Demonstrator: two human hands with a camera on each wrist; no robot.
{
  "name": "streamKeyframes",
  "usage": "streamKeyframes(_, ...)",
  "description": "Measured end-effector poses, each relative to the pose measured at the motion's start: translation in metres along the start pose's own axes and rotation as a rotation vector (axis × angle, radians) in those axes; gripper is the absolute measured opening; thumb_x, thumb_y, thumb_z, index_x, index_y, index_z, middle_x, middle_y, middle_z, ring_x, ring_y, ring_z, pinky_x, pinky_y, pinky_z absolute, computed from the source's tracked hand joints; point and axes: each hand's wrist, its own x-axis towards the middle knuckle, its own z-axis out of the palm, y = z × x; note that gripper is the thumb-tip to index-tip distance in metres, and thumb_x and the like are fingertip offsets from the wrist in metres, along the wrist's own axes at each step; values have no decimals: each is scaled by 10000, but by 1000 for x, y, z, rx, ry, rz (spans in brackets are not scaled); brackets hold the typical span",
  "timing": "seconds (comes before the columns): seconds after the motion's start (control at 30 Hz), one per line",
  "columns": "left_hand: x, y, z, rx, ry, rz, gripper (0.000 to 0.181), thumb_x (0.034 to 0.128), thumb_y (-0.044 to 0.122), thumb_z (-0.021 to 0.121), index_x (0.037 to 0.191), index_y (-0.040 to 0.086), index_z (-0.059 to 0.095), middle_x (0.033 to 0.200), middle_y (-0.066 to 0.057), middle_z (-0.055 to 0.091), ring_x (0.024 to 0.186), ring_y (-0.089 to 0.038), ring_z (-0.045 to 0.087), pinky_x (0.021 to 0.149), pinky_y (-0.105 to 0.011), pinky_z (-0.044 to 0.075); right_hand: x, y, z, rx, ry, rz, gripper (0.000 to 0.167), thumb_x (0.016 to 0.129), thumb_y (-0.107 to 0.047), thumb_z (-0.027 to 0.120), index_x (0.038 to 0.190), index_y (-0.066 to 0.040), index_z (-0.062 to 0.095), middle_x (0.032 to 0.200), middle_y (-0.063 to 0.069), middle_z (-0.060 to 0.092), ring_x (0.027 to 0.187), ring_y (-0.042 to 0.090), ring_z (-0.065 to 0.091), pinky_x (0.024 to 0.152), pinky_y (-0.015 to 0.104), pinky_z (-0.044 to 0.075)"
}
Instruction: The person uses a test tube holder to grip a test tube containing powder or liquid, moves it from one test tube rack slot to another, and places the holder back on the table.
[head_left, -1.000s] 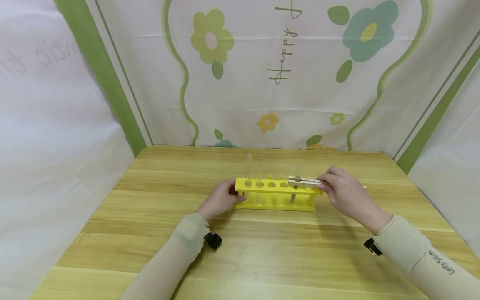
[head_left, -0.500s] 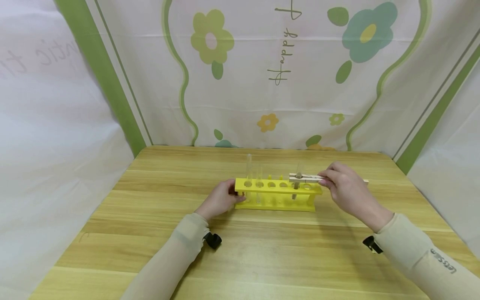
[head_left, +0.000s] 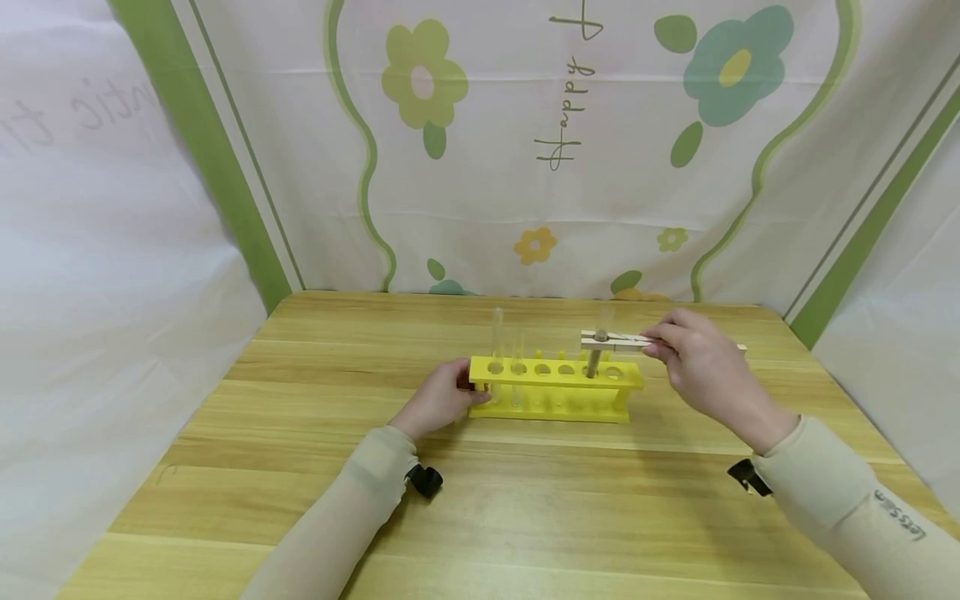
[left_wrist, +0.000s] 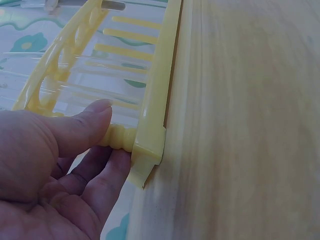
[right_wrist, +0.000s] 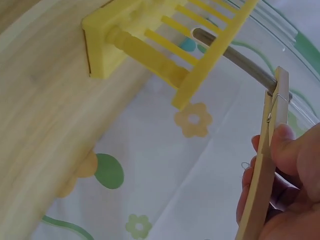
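A yellow test tube rack stands on the wooden table. My left hand grips the post at its left end, thumb and fingers around it, as the left wrist view shows up close. In my right hand is a wooden test tube clamp, pinched between thumb and fingers. The clamp's tip holds a test tube with dark grey contents, slightly tilted. Its lower end is still in a hole near the rack's right end, lifted off the base; the right wrist view shows this test tube too.
Two clear test tubes, one taller tube and one shorter tube, stand in the rack's left holes. Behind the wooden table hangs a white curtain with printed flowers. More white cloth hangs at the left side.
My right hand has risen and shifted slightly right, with clamp and dark-filled test tube. The tube's lower end has come up from the rack's base to its top board. My left hand has not moved.
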Motion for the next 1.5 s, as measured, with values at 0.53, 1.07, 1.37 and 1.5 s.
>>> streamKeyframes(0.53,1,-3,0,11,0,12,253,921,129,723,1158,128,635,1017,9,654,907,-177,606,789,-313,532,18,-3,-23,-24,69,-55,133,789,80,779,911,69,726,822,94,585,674,227,546,560,387,469)
streamKeyframes(1.07,0,-1,-1,2,3,12,234,917,113,725,1134,135,640,1008,3,652,900,-182,604,784,-314,536,30,-13,-31,-10,56,-60,132,804,65,774,928,63,729,850,98,606,731,259,558,624,402,472)
streamKeyframes(1.37,0,-1,-1,12,5,9,213,915,127,730,1108,141,641,1001,5,652,899,-181,604,789,-325,534,32,-18,-24,9,55,-69,116,803,73,770,910,63,727,838,96,597,731,254,550,622,389,462)
streamKeyframes(1.5,0,0,-1,20,7,12,225,916,131,731,1122,148,643,1004,12,651,904,-182,601,798,-329,531,31,-21,-22,12,46,-66,117,808,70,768,919,63,730,843,92,589,725,243,539,610,383,462)
